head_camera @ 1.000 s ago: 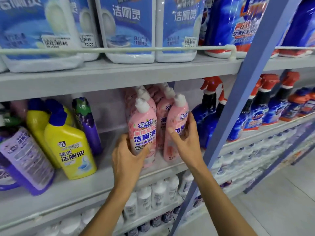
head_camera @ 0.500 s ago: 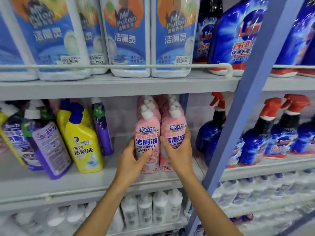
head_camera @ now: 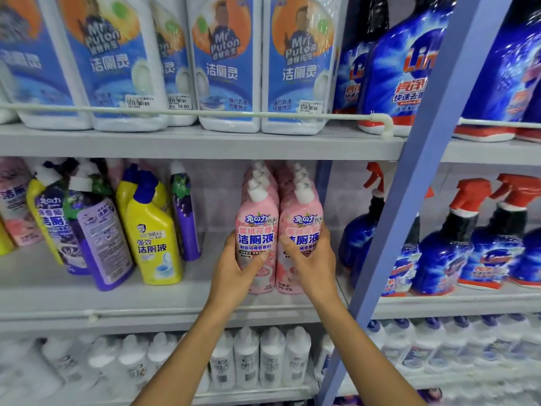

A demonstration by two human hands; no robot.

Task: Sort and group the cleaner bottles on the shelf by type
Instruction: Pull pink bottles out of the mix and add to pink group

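Middle shelf, Mr Puton 洁厕灵 jugs at 12 o'clock, leaning purple bottle and yellow 强效洁厕液 bottle at 9 o'clock: left hand grips one pink Rabito 洁厕液 bottle, right hand grips its touching twin, squaring the pink group, so I'd judge those leaners come next.

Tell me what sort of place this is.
Probably a shop's cleaning-products aisle: tiered shelves packed with rows of identical pink bottles, price stickers on the white jugs, a guard rail.
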